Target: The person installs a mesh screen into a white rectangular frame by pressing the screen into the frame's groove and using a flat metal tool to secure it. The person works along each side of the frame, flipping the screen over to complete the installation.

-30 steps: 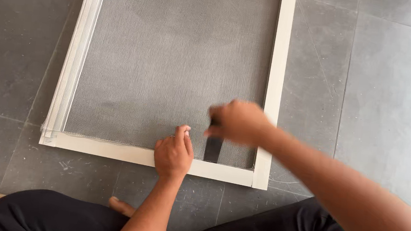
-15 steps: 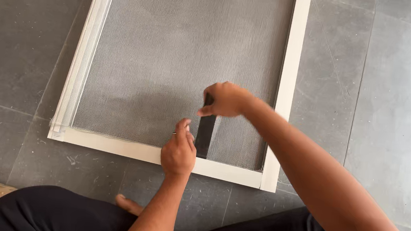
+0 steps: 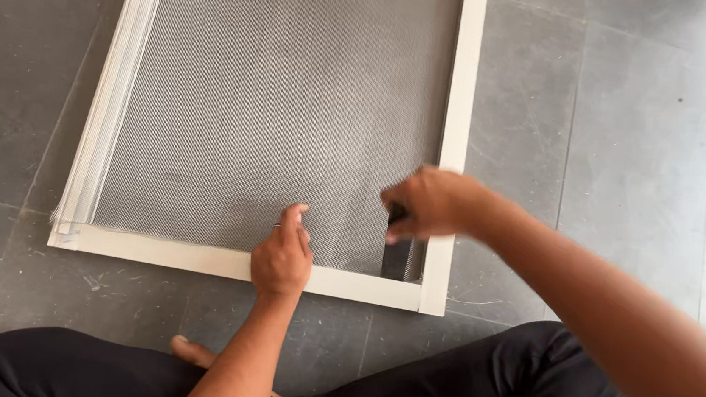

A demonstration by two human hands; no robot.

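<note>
Right hand [image 3: 429, 203] now nearer frame's [image 3: 464, 80] right rail

— What colour was the frame [image 3: 461, 106]?
— Cream-white, and its mesh [image 3: 277, 98] was grey with a fine woven grid.
— And the floor [image 3: 632, 121]?
— Dark grey tiles, faintly mottled, with thin paler joints.
— The trousers [image 3: 473, 388]?
— Plain black. The tool [image 3: 400, 245] in the right hand [image 3: 429, 203] looked black too.
</note>
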